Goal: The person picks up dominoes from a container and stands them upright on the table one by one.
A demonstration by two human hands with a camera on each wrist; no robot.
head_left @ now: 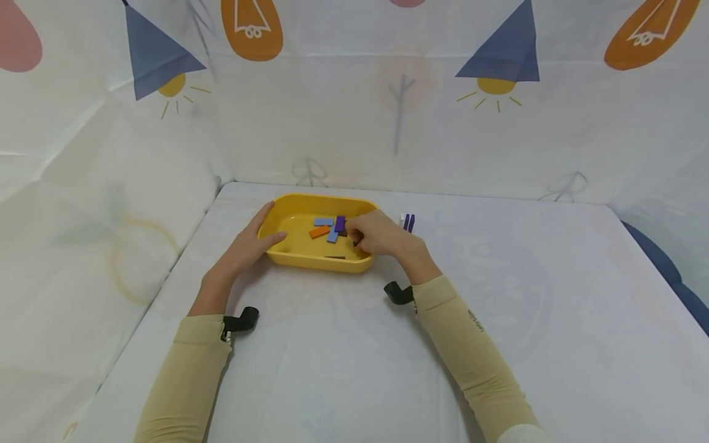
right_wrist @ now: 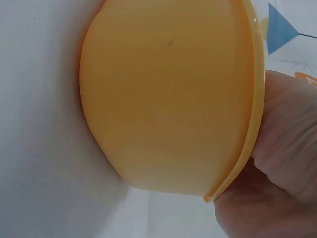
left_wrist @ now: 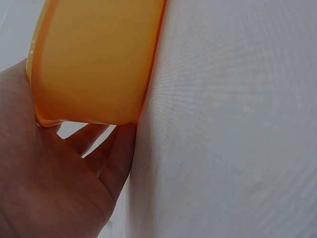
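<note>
A yellow plastic tub [head_left: 310, 263] stands on the table with small coloured blocks inside. My left hand [head_left: 249, 241] grips its left end, thumb over the rim and the other fingers along the outer wall. My right hand [head_left: 376, 232] reaches over the right rim, fingers bent down into the tub. A dark piece [head_left: 356, 244] shows right at its fingertips; I cannot tell whether they pinch it. Beside these fingers lie a purple block [head_left: 340, 223], light blue blocks [head_left: 324, 221] and an orange block [head_left: 319, 232]. In the right wrist view the tub wall hides the fingertips.
Just right of the tub, a white piece [head_left: 402, 219] and two dark purple pieces [head_left: 409, 223] stand in a row on the white-covered table [head_left: 332, 357]. A printed white sheet [head_left: 343, 123] hangs behind. Something dark blue [head_left: 659, 258] sits beyond the right table edge.
</note>
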